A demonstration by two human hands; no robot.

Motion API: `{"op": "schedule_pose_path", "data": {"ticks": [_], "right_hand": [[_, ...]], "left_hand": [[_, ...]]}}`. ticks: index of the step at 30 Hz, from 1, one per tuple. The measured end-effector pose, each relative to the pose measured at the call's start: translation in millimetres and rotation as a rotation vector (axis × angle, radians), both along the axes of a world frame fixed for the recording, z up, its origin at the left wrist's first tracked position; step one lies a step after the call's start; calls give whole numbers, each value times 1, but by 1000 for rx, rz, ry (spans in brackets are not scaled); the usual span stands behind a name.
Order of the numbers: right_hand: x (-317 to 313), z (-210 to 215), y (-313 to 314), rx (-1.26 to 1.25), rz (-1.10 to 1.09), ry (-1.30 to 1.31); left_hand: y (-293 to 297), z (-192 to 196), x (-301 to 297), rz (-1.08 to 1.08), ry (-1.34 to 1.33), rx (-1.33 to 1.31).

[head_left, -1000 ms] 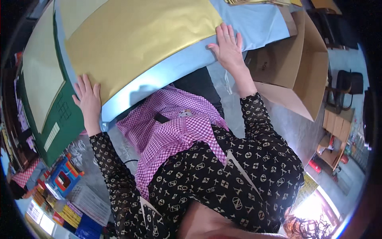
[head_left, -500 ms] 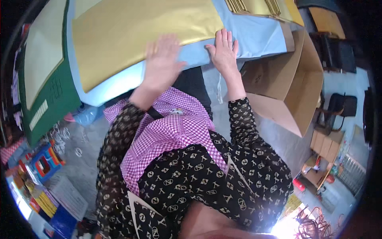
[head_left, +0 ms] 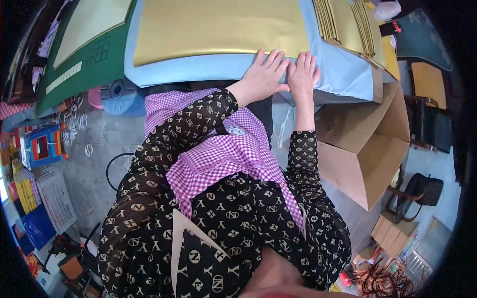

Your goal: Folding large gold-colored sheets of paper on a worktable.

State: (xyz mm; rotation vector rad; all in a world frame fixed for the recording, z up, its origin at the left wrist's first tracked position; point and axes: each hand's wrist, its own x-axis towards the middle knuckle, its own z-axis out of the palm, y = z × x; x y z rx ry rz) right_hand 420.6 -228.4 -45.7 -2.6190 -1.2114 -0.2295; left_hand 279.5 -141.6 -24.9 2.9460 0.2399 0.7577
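Note:
A large gold sheet (head_left: 223, 32) lies flat over a light blue cover (head_left: 194, 69) on the work surface in front of me. My left hand (head_left: 264, 73) is open, palm down, with its fingertips on the sheet's near edge and its palm over the blue strip. Close at its right, my right hand (head_left: 302, 75) lies flat and open, fingers pointing away from me at the sheet's near right corner. The two hands almost touch at the thumb side of the left. Neither grips anything visible. Whatever lies under the palms is hidden.
Folded gold pieces (head_left: 325, 22) are stacked at the far right. A green mat (head_left: 107, 52) carrying a pale sheet (head_left: 94, 27) lies at the left. An open cardboard box (head_left: 343, 166) stands below the surface's right end. Chairs (head_left: 422, 191) and a grey crate (head_left: 52, 193) stand farther out.
My left hand has slid right along the near edge and now rests beside the right hand. The right hand stays near the sheet's corner. The whole view has shifted.

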Motion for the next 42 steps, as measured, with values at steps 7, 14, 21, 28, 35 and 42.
{"op": "schedule_pose_path", "data": {"ticks": [7,14,21,28,35,42], "right_hand": [[1,0,0,-8,-25,61],[-1,2,1,-1,-31,64],[3,-3,3,0,-19,53],[8,-5,1,-63,-60,2],[4,-5,0,-39,-32,-1],[8,-6,-2,10,-23,8]], "left_hand": [[13,-2,-33,128,9,38],[35,9,-105,304,132,94],[71,9,-185,548,224,151],[102,4,-252,826,277,128],[103,4,-261,849,323,179],[109,4,-257,858,367,200]]}}
